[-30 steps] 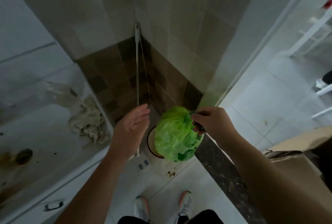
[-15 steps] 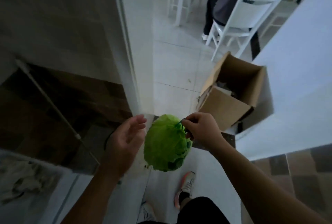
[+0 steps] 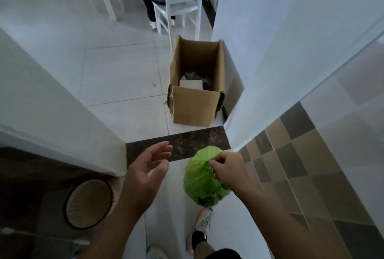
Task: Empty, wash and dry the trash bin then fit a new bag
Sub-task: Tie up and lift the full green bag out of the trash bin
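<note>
Green bag (image 3: 202, 179) pinched by right hand (image 3: 227, 168)

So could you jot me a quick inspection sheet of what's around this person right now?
Surface: pale tiled floor with a dark threshold strip.
Job's things: tied green trash bag hanging from the right hand; empty trash bin on the floor at lower left.
Clutter: open cardboard box holding scraps, against the wall.
Hands: left hand open, holding nothing; right pinches the bag's top.
Cables: nothing seen.
Surroundings: white chair with a seated person beyond.
</note>
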